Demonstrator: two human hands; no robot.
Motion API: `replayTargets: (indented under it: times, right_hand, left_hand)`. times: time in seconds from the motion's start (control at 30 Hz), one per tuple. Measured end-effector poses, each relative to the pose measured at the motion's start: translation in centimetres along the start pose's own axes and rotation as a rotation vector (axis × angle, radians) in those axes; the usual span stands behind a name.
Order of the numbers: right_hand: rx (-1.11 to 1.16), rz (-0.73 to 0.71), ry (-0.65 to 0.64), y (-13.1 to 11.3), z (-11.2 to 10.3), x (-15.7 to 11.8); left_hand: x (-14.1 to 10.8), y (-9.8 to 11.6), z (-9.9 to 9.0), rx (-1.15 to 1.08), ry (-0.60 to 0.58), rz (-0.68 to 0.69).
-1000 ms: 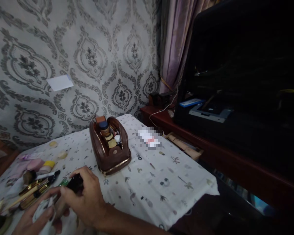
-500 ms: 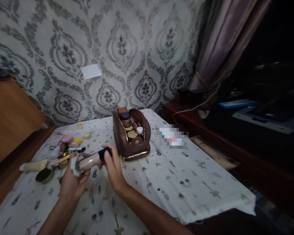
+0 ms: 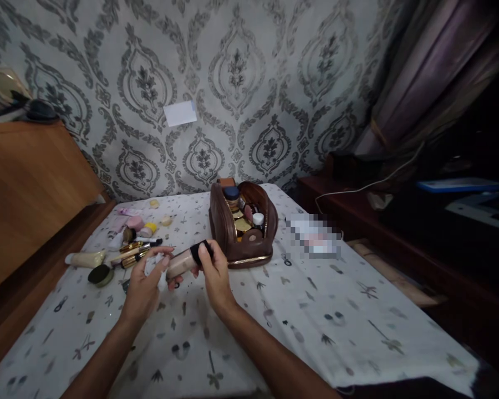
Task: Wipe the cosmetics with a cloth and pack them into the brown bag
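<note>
My right hand [image 3: 216, 277] grips the black cap of a foundation bottle [image 3: 181, 264], which is held tilted above the cloth. The bottle's clear body shows a beige filling and points toward my left hand [image 3: 145, 285]. My left hand is closed on a crumpled white wipe [image 3: 156, 267] beside the bottle's base. An open brown cosmetic bag [image 3: 220, 221] stands just behind my hands, with jars, gold-coloured compacts and a white-capped bottle [image 3: 258, 220] inside.
Left on the patterned cloth [image 3: 307, 332] lie a cream tube [image 3: 85, 259], a dark round jar [image 3: 100, 275], brushes [image 3: 137, 250] and several small cosmetics. A blurred-out item [image 3: 314, 235] lies right of the bag. A wooden cabinet [image 3: 33, 177] borders the left.
The view has shifted left, so the scene sits further right. The wipe was around the bottle's base; now my left hand has drawn it slightly away from the bottle.
</note>
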State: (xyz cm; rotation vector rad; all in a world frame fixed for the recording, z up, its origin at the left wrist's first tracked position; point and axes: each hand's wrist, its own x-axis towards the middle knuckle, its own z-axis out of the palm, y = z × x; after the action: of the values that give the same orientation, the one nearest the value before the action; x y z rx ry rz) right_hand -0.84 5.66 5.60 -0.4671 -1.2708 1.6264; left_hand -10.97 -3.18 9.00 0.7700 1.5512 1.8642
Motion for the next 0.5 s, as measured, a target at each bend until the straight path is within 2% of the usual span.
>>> replayTargets:
  times: [0.13,0.17,0.2,0.27,0.33,0.4,0.5]
  right_hand:
    - [0.041,0.050,0.044,0.0,0.0,0.1]
    - [0.083,0.064,0.049,0.0,0.1,0.1]
    - [0.130,0.076,0.041,0.1,0.2,0.1]
    - [0.182,0.104,-0.011,0.4,0.4,0.0]
    - [0.148,0.152,-0.089,0.8,0.7,-0.2]
    - [0.122,0.216,-0.139,1.4,0.9,-0.5]
    - [0.153,0.224,-0.128,2.2,0.9,-0.7]
  left_hand:
    - [-0.2,-0.4,-0.7,0.086,-0.181,-0.107]
    - [-0.4,-0.6,-0.6,0.071,-0.193,-0.136]
    - [-0.6,-0.9,-0.4,0.035,-0.166,-0.164]
    - [-1.1,-1.6,0.2,-0.070,-0.024,-0.200]
    - [-1.4,-2.5,0.6,-0.111,0.081,-0.199]
    - [-1.4,-3.2,0.5,-0.073,0.074,-0.186]
    - [-0.4,-3.5,-0.8,0.156,-0.054,-0.091]
